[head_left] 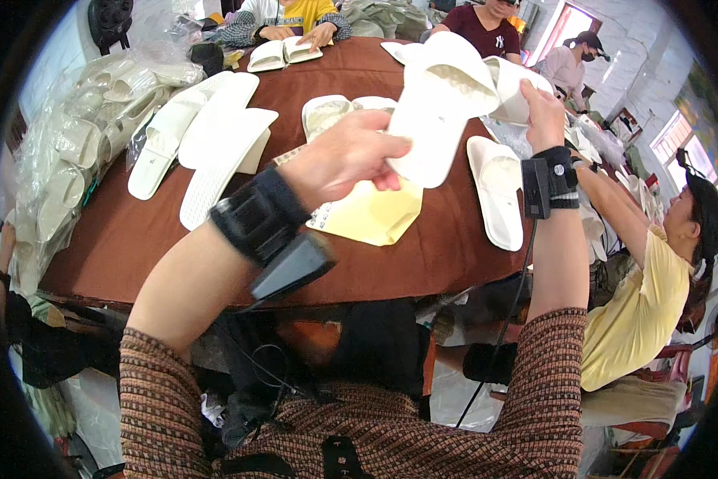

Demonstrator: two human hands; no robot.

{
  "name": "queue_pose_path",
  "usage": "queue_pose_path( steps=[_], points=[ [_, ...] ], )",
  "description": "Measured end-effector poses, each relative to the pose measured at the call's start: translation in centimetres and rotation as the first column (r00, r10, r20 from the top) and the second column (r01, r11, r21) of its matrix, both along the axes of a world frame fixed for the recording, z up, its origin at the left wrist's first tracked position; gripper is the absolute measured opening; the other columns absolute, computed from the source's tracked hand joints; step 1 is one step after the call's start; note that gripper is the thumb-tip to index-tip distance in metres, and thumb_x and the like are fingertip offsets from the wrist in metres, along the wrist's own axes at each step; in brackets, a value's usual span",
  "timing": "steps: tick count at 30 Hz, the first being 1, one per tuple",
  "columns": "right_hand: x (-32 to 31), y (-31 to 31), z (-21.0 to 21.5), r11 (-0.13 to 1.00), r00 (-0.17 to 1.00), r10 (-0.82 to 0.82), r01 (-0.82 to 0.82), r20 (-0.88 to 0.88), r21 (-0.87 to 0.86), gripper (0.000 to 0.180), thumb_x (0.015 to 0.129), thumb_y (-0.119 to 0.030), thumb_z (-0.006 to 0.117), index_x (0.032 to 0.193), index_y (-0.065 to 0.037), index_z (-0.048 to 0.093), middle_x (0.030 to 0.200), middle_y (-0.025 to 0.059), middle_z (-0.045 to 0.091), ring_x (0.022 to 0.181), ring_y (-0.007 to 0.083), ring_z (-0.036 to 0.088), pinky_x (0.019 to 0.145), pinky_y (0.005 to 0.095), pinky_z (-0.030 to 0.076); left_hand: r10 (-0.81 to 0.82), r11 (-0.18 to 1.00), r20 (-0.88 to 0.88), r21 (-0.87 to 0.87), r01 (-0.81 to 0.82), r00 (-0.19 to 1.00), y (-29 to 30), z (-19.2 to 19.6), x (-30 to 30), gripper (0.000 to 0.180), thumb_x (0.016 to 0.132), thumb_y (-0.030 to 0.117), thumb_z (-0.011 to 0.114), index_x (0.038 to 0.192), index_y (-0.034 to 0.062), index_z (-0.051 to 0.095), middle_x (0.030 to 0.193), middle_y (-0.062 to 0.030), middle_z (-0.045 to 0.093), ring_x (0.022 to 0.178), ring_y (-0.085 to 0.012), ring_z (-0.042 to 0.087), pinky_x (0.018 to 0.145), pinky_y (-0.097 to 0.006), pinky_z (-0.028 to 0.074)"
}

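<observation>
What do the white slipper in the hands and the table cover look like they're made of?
The slipper looks like soft moulded foam or rubber, matt white: thick rounded edges, a ribbed footbed, no seams. The table cover looks like brown cloth or vinyl with a slight sheen; it lies smooth and drapes over the edge. I can't tell which.

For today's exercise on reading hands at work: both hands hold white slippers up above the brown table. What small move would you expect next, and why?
Probably bringing the two together. The left hand grips one white slipper at its end, the right hand holds a second slipper right behind it, and flat pairs already lie on the table, so matching them sole to sole seems likely.
</observation>
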State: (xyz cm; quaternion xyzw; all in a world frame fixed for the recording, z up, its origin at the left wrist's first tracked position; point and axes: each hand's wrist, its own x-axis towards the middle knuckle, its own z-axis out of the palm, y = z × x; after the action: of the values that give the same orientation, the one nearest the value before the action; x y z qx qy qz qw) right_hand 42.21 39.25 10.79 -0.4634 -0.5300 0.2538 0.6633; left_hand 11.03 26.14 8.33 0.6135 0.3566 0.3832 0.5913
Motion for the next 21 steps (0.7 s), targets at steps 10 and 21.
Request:
queue_pose_path(
  steps=[10, 21],
  points=[
    [6.8, 3.3, -8.3, 0.943, 0.96, 0.126, -0.037, 0.25, -0.332, 0.049, 0.09, -0.026, 0.068, 0.132, -0.002, 0.057, 0.107, 0.0002, 0.063, 0.09, 0.0097, 0.056, 0.078, 0.0254, 0.044, 0.196, 0.898, -0.394, 0.44, -0.002, 0.898, 8.0, -5.7, 4.8, 0.039, 0.091, 0.018, 0.058, 0.122, -0.0054, 0.055, 0.1, -0.0104, 0.066, 0.094, -0.0168, 0.064, 0.08, -0.029, 0.053],
    [-7.1, -19.8, -3.6, 0.605, 0.498, 0.792, -0.722, 0.355, -0.337, 0.028, 0.09, -0.024, 0.065, 0.1, 0.002, 0.068, 0.095, 0.0123, 0.069, 0.091, 0.0224, 0.065, 0.086, 0.0358, 0.049, 0.477, 0.707, -0.484, 0.707, 0.006, 0.734, -7.3, -1.2, -10.2, 0.018, 0.092, 0.01, 0.062, 0.105, -0.0028, 0.066, 0.092, -0.0093, 0.07, 0.084, -0.0186, 0.065, 0.076, -0.033, 0.052]
  ],
)
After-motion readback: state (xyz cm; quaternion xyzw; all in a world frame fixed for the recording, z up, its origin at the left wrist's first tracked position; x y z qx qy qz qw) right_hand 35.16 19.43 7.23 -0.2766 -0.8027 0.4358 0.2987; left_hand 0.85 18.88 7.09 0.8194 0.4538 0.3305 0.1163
